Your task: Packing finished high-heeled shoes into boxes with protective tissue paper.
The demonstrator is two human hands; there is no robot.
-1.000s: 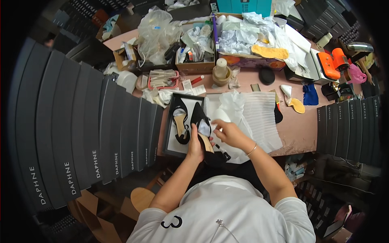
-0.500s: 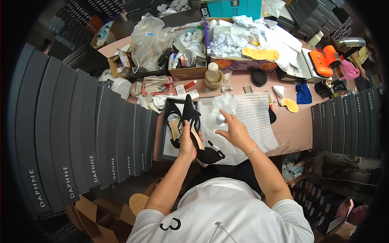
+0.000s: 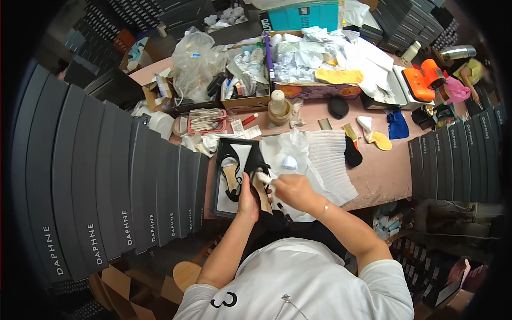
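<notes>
**Shoe lowered over open box**

Since the earlier frame, the black high-heeled shoe is brought down over the open shoe box at the worktop's near edge. It is clamped in the left hand, long axis running away from the body. White tissue is pinched against it by the right hand. Dark grey lidded boxes are stacked left, a teal carton stands behind.

I see both bare forearms reach up from the lower edge, elbows bent. My left hand is curled closed in a grip; my right hand pinches beside it, fingers bent.
</notes>
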